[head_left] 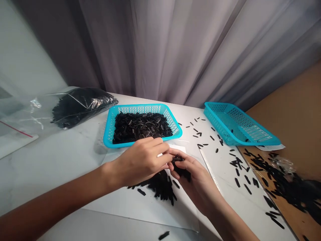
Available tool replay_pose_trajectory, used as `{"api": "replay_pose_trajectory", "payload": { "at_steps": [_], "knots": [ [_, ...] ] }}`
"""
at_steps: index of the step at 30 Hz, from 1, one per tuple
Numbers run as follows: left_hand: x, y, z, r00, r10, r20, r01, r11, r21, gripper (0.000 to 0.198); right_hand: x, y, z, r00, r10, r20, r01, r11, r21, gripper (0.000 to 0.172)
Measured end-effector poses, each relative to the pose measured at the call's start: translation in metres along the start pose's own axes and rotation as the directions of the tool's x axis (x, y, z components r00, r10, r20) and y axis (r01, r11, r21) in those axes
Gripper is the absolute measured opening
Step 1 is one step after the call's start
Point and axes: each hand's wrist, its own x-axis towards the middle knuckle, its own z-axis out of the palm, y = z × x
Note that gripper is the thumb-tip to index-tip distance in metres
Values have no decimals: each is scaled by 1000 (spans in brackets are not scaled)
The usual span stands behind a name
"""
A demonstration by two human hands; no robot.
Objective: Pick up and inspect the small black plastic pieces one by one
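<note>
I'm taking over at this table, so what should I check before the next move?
1. Right hand has a grip: ok, its fingers pinch a small bunch of black pieces.
2. Left hand holds something: cannot tell, its fingers cover what lies beneath them.
3. Front teal basket is in place: ok, it sits on the table, heaped with black pieces.
4. Right teal basket has room: ok, only a few pieces show inside.
5. Table is free of strays: not ok, loose pieces lie scattered, and a heap lies under the hands.
</note>
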Motion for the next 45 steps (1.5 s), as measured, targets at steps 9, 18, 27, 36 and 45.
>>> {"api": "replay_pose_trajectory", "payload": {
  "at_steps": [9, 18, 27, 36, 45],
  "knots": [
    [-1, -10, 3, 998, 6, -69, -10, 999, -49, 17, -2, -3, 5, 994, 46, 103, -32, 990, -139, 20],
    [-3, -11, 3, 997, -23, -80, 16, 997, -76, 14, -2, -6, 7, 992, 58, 109, -33, 976, -213, 16],
    [-4, -14, 9, 981, 55, -186, -59, 998, -19, 25, -2, -5, 4, 993, 66, 94, -48, 983, -179, 14],
    [-4, -14, 6, 939, 109, -328, -80, 992, 101, 14, 2, -4, -5, 988, -154, -15, 144, 951, -274, 20],
    [-3, -14, 6, 930, -101, -352, 38, 982, -183, 1, -2, -5, -7, 960, -254, -115, 202, 917, -345, 22]
  ]
}}
